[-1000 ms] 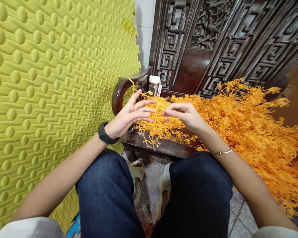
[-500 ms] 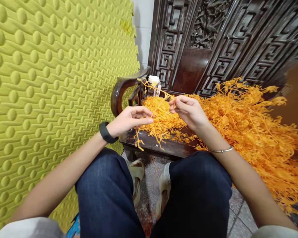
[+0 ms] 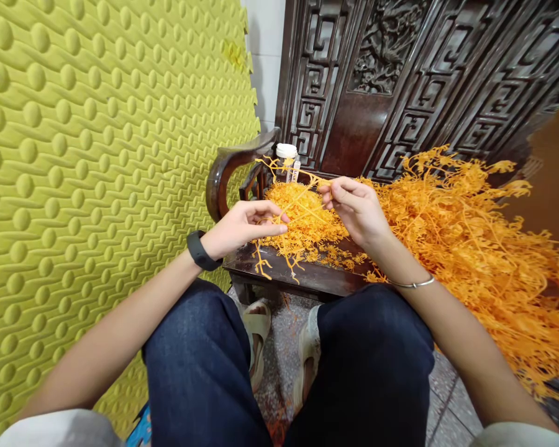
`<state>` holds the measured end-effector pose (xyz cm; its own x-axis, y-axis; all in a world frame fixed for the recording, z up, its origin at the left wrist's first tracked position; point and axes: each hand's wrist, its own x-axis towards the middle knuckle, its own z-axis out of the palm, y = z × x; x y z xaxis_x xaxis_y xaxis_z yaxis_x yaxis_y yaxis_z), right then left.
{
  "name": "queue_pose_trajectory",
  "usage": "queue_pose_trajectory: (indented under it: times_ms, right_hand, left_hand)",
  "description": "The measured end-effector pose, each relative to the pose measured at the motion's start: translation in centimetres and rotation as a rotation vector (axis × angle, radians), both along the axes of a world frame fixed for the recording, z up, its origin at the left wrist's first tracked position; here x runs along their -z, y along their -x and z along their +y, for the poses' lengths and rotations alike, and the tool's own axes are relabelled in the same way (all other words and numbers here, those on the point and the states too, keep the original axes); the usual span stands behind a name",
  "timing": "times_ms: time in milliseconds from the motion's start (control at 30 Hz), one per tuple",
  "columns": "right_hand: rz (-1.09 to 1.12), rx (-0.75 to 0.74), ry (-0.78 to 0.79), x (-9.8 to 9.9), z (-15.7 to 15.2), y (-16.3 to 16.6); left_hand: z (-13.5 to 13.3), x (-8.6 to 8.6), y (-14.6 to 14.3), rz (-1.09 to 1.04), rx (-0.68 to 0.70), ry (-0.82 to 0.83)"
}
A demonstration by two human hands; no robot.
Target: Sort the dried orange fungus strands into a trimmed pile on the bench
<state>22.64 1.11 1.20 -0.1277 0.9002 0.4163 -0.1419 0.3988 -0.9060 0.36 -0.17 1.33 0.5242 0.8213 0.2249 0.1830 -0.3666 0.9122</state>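
Note:
An orange branched plastic stem (image 3: pixel 302 197) stretches between my hands, over the bench. My left hand (image 3: pixel 245 226) is closed lightly on its lower part, with thin twigs hanging below the fingers. My right hand (image 3: pixel 358 208) pinches the stem near a fork, thumb against fingertips. One branch runs from there up and left, past a white-lidded container. Beneath the stem, a heap of small orange plastic pieces (image 3: pixel 323 236) lies on the dark wooden bench (image 3: pixel 284 270).
A large pile of orange branched plastic stems (image 3: pixel 484 273) spreads along the bench on the right. The white-lidded container (image 3: pixel 286 151) stands at the back by the armrest (image 3: pixel 221 180). A yellow foam mat (image 3: pixel 97 155) stands on the left. The carved backrest (image 3: pixel 358 124) rises behind.
My hands have barely moved, and both keep hold of the stem. Its hanging twigs have shifted slightly to the left. The view has drifted a little.

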Motion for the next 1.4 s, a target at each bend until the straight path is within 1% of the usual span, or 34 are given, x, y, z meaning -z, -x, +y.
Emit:
queue_pose_trajectory:
  times_ms: [100,133,167,200,233,300,367,400,467,500,567,633,667,733,800,967,1067,1200,1400]
  right_hand:
    - [-0.046,0.049,-0.002,-0.3,-0.2,-0.4]
    - [-0.065,0.034,-0.002,-0.5,-0.3,-0.7]
    - [-0.102,-0.014,0.007,-0.6,-0.4,-1.1]
    - [-0.163,-0.098,0.022,-0.8,-0.6,-1.5]
    - [-0.257,-0.215,0.050,-0.9,-0.7,-1.9]
    - [-0.521,-0.506,0.136,-1.2,-1.2,-2.4]
    - [-0.777,-0.757,0.207,-1.3,-1.5,-2.4]
    - [-0.872,-0.844,0.231,-1.2,-1.6,-2.2]
    - [-0.999,-0.951,0.250,-1.0,-1.7,-1.6]
    - [-1.044,-0.992,0.260,-0.9,-1.7,-1.3]
    - [-1.128,-1.060,0.299,-0.5,-1.7,-0.6]
    - [-1.199,-1.075,0.332,0.0,-1.8,0.0]
    - [-1.224,-1.070,0.344,0.3,-1.9,0.3]
    - [-1.248,-1.058,0.366,1.0,-2.1,0.9]
    - [-1.268,-1.061,0.384,1.7,-2.4,1.6]
    - [-1.369,-1.030,0.406,3.8,-2.6,2.9]
    - [-1.464,-0.994,0.463,5.1,-2.6,3.5]
    - [-1.594,-0.967,0.573,6.9,-2.8,4.4]
    - [-1.705,-0.849,0.586,9.6,-2.7,5.6]
  left_hand:
    - [0.0,0.0,-0.1,-0.026,0.005,0.032]
    - [0.0,0.0,-0.1,-0.034,0.010,0.042]
    - [0.0,0.0,-0.1,-0.038,0.021,0.053]
    - [0.0,0.0,-0.1,-0.039,0.033,0.063]
    - [0.1,0.1,-0.1,-0.041,0.044,0.074]
    - [0.2,0.2,0.0,-0.034,0.045,0.080]
    - [0.2,0.3,0.0,-0.001,0.020,0.034]
    - [0.2,0.3,0.0,0.020,0.013,-0.011]
    - [0.1,0.2,0.0,0.033,0.000,-0.105]
    - [0.0,0.2,0.0,-0.004,-0.015,-0.139]
    - [-0.1,0.0,0.0,-0.158,-0.070,-0.156]
    - [-0.1,-0.1,0.1,-0.305,-0.148,-0.116]
    - [0.0,-0.1,0.1,-0.341,-0.178,-0.086]
    - [0.2,0.0,0.2,-0.335,-0.225,-0.034]
    - [0.3,0.0,0.2,-0.286,-0.242,-0.009]
    - [0.1,0.0,0.2,-0.207,-0.257,-0.007]
    - [0.0,-0.1,0.1,-0.206,-0.263,-0.011]
    - [0.0,-0.1,-0.1,-0.199,-0.221,-0.006]
    - [-0.1,0.0,-0.8,-0.119,-0.156,-0.033]
